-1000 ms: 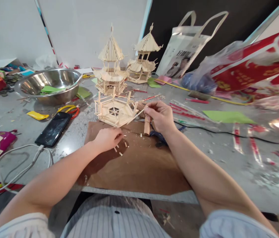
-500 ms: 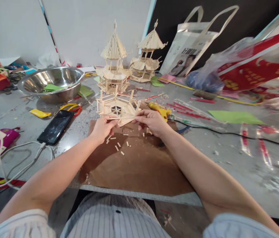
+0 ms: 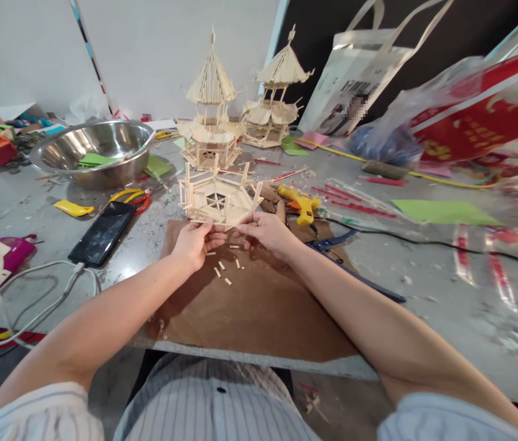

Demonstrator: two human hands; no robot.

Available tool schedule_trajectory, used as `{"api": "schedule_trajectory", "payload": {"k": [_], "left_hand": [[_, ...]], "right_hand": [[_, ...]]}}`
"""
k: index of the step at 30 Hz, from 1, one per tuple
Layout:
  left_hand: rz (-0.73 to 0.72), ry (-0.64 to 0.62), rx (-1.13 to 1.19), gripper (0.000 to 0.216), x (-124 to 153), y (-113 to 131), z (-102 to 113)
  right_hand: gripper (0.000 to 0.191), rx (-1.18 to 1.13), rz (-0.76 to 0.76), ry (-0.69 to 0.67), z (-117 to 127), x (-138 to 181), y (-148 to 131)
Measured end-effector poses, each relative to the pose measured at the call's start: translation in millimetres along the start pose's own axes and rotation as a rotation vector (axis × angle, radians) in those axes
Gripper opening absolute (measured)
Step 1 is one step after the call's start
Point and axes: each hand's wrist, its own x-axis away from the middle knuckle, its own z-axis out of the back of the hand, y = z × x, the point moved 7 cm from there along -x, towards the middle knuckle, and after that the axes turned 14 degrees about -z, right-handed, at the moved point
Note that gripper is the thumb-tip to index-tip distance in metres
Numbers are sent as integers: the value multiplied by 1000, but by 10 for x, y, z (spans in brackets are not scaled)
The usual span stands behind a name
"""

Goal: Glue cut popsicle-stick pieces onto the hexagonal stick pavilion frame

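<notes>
My left hand (image 3: pixel 195 242) and my right hand (image 3: pixel 263 231) meet at the front edge of a hexagonal stick-built base (image 3: pixel 216 198), both pinched on a thin wooden stick (image 3: pixel 227 230) held level between them. The base sits at the far end of a brown mat (image 3: pixel 249 300). Short cut stick pieces (image 3: pixel 224 269) lie on the mat just below my hands. A yellow glue gun (image 3: pixel 302 204) rests to the right of the base.
Two finished stick pagodas (image 3: pixel 213 116) (image 3: pixel 277 98) stand behind. A steel bowl (image 3: pixel 95 153), a phone (image 3: pixel 101 231) on a cable, yellow-handled pliers (image 3: pixel 126 197), dark scissors (image 3: pixel 332 242), a white bag (image 3: pixel 355 79) and red packaging (image 3: pixel 479 116) crowd the grey table (image 3: pixel 424 275).
My right hand left the wooden handle and came left with the stick; my left hand rose off the mat to grip its other end. The glue gun came into sight.
</notes>
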Motion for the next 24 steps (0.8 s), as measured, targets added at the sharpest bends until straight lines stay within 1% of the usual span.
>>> {"api": "schedule_trajectory", "payload": {"k": [5,9,13,17,20,24], "left_hand": [[-5,67,-54,18,-51,16,90],[-3,81,-111,22,-131,43,172],[6,72,-142,24,-220,49,236],[0,53,-165,20,-287,50,263],[-9,48,-176,18,-310,63,269],[-9,33,-175,18,-312,82,253]], "right_hand": [[9,29,-26,-24,-109,-4,77],[9,47,-37,-50,-158,-13,108],[7,63,-53,-47,-164,-24,129],[9,78,-78,-48,-165,-40,159],[11,74,-77,-64,-169,-64,185],[9,61,-66,-77,-175,-78,200]]}}
